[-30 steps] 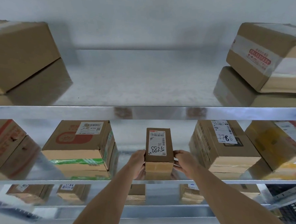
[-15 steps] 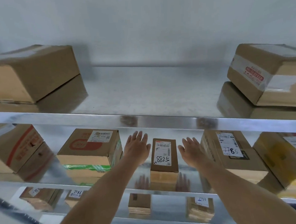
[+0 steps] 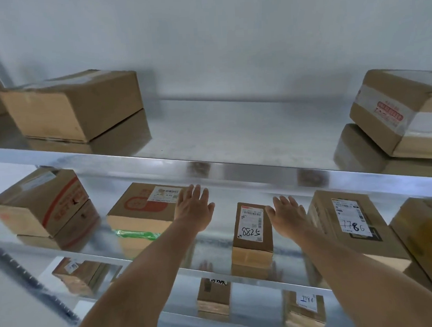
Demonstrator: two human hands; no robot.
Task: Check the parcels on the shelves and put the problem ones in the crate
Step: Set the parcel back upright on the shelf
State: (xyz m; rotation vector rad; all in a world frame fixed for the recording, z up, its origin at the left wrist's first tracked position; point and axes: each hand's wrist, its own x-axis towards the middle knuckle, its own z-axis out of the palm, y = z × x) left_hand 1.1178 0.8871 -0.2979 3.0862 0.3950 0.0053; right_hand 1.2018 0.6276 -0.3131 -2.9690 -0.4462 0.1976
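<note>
Reaching over the middle shelf point(image 3: 240, 269) at centre frame, the left hand point(image 3: 195, 209) and right hand point(image 3: 286, 216) hover with fingers spread straight, holding nothing, either side of the small parcel marked 8825 point(image 3: 252, 230), which stands between them untouched.

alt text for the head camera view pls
Two open hands, left hand and right hand, hover either side of a small parcel marked 8825 on the middle shelf of a metal rack holding other cardboard boxes.

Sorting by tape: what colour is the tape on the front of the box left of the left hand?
Green, seen in the head view.
</note>
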